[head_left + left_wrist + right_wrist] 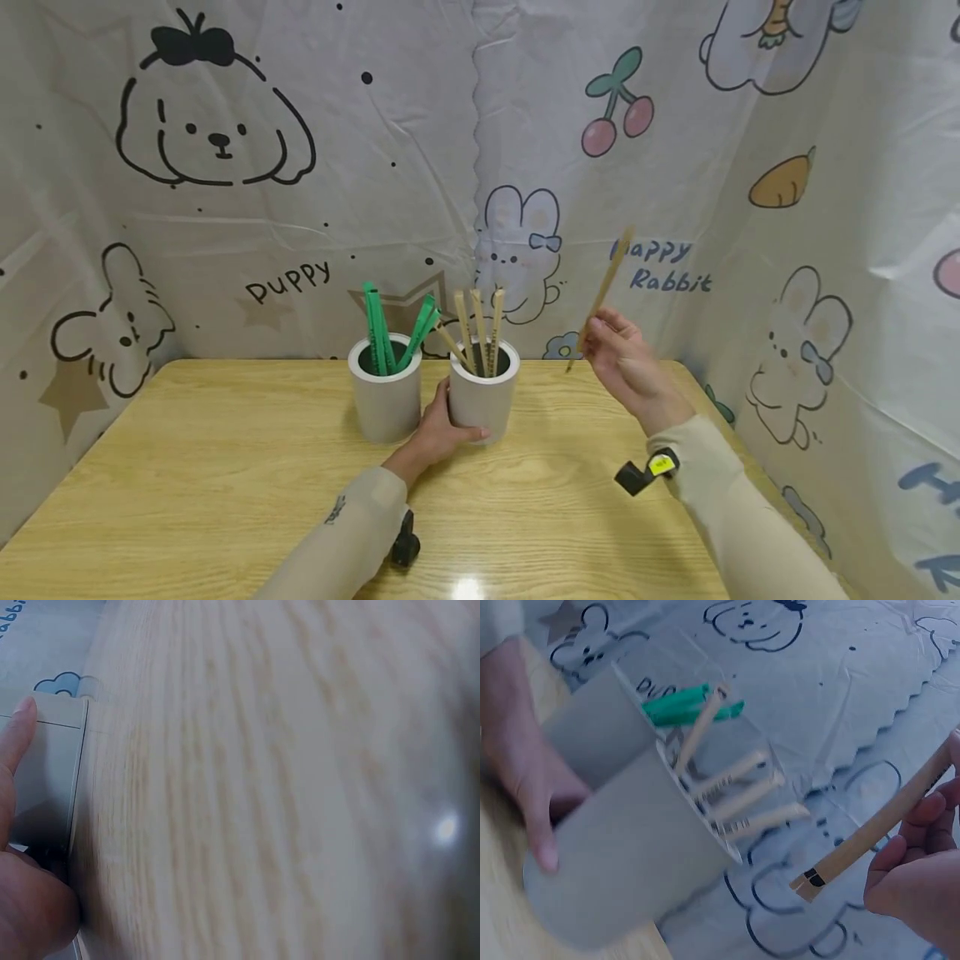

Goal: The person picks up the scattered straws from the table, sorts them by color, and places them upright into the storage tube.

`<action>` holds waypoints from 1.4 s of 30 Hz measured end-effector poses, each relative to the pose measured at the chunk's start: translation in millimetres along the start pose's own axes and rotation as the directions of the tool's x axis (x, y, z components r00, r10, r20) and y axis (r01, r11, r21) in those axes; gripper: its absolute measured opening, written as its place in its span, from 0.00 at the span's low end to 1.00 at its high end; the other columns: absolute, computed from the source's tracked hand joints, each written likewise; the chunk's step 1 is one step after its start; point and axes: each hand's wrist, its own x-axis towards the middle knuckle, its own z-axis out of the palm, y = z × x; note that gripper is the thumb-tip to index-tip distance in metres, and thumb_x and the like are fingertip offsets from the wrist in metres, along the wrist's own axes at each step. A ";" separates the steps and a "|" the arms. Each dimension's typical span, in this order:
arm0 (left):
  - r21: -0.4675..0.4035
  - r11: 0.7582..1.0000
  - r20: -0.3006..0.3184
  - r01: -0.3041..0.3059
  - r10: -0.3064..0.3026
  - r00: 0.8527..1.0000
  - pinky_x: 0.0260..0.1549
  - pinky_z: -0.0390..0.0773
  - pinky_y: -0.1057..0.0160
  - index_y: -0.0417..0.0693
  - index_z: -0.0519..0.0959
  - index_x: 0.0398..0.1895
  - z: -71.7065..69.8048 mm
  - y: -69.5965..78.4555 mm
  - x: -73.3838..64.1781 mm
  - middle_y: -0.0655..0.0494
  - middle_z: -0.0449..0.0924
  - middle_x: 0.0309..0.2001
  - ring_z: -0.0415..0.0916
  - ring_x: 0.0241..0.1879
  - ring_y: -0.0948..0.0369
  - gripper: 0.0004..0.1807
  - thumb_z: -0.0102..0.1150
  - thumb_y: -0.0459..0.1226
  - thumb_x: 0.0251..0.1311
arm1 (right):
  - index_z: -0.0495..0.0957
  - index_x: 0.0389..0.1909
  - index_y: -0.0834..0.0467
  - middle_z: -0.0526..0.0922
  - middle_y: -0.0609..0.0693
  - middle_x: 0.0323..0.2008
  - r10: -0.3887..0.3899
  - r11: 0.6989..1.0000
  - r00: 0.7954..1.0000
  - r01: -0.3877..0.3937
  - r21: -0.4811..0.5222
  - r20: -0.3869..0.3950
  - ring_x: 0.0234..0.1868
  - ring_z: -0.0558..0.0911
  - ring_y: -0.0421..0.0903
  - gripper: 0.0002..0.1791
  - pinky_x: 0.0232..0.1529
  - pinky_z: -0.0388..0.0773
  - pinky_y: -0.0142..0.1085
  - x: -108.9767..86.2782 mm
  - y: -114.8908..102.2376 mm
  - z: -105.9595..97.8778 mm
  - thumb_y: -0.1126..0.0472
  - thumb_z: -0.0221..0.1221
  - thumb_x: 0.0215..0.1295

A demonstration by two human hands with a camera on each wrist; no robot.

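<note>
My left hand grips the right-hand white cup low down, its thumb across the front and its fingers round the left side. Several tan paper-wrapped sticks stand in that cup, leaning apart. My right hand, raised to the right of the cups, pinches another tan paper-wrapped stick between thumb and fingers. That stick slants upward, and the right wrist view shows a black mark near one end. Beside the gripped cup is a second white cup with several green-wrapped sticks.
Both cups stand toward the back of the light wood table. A printed cloth with cartoon animals hangs behind the table and along its sides. A small black camera sits on each wrist.
</note>
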 end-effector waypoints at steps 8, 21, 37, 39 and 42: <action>-0.004 1.000 0.006 0.001 -0.001 1.000 0.75 0.59 0.41 0.44 0.46 0.80 -0.6 0.2 -0.2 0.37 0.60 0.76 0.61 0.74 0.41 0.62 0.80 0.36 0.48 | 0.81 0.30 0.45 0.81 0.38 0.31 0.023 0.995 0.995 -0.013 0.102 -0.100 0.35 0.73 0.37 0.09 0.46 0.66 0.31 39.4 33.4 41.9 0.61 0.60 0.70; 0.004 1.000 0.007 0.008 -0.008 1.000 0.74 0.60 0.40 0.45 0.46 0.80 0.6 4.1 -1.7 0.38 0.60 0.76 0.61 0.74 0.41 0.62 0.80 0.36 0.49 | 0.80 0.38 0.48 0.81 0.38 0.33 0.153 0.973 0.949 -0.193 -0.124 -0.276 0.35 0.70 0.37 0.10 0.42 0.64 0.30 50.1 75.3 34.0 0.65 0.53 0.77; -0.011 1.000 0.013 0.025 -0.024 1.000 0.75 0.58 0.40 0.46 0.45 0.81 -0.4 2.9 -3.2 0.38 0.58 0.77 0.60 0.75 0.41 0.62 0.80 0.37 0.49 | 0.78 0.57 0.63 0.78 0.36 0.35 0.156 0.809 0.944 -0.292 -0.510 -0.292 0.40 0.74 0.39 0.17 0.47 0.69 0.33 38.2 83.3 14.9 0.57 0.58 0.74; -0.008 1.000 0.011 0.020 -0.020 1.000 0.74 0.59 0.40 0.46 0.45 0.81 -0.2 2.8 -2.8 0.38 0.58 0.77 0.60 0.74 0.40 0.62 0.80 0.36 0.48 | 0.78 0.57 0.64 0.78 0.36 0.34 0.154 0.804 0.947 -0.286 -0.521 -0.282 0.39 0.74 0.39 0.18 0.47 0.69 0.33 36.0 82.0 14.2 0.56 0.58 0.74; -0.003 1.000 0.006 0.008 -0.008 1.000 0.74 0.60 0.39 0.45 0.46 0.81 -0.2 2.9 -1.6 0.37 0.59 0.76 0.61 0.74 0.40 0.63 0.80 0.36 0.48 | 0.78 0.57 0.63 0.78 0.37 0.34 0.146 0.793 0.952 -0.276 -0.542 -0.270 0.39 0.74 0.39 0.18 0.47 0.69 0.33 33.8 80.7 11.7 0.56 0.59 0.74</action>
